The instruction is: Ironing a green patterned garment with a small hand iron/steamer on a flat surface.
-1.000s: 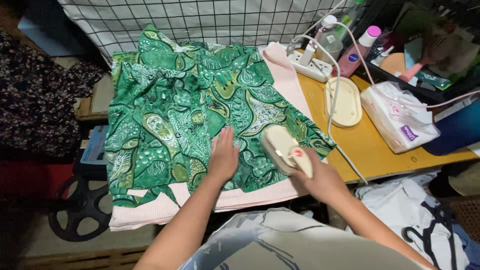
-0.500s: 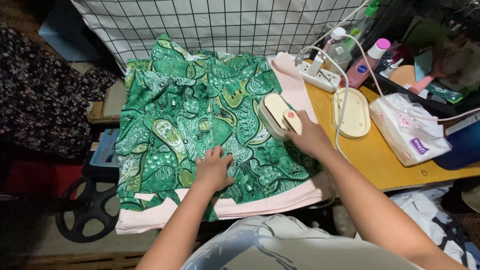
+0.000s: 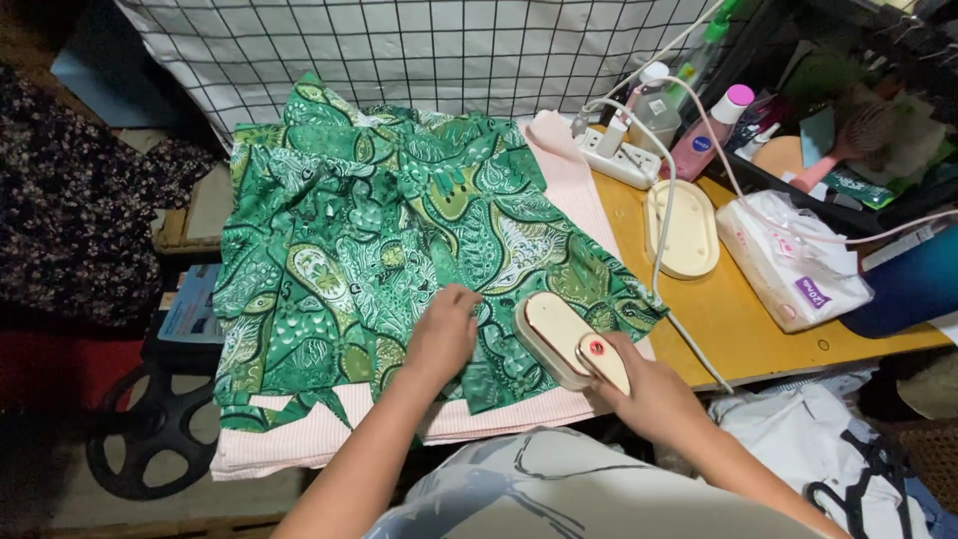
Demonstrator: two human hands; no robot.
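cream iron (image 3: pixel 559 337) | flat on green patterned cloth (image 3: pixel 399 250) | near edge

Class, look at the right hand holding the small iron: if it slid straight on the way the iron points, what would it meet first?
The right hand aims the iron up-left, so it would probably run over more of the green patterned cloth, passing close to the left hand.

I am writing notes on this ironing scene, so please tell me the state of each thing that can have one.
Green cloth: spread on the pink cloth, creased.
Pink cloth: flat underneath.
Iron: flat on the green cloth, gripped.
Right hand: closed on the iron's handle.
Left hand: pressing the green cloth, fingers curled.
Power strip: plug inserted.
Cream tray: empty.
Pink bottle: upright, capped.
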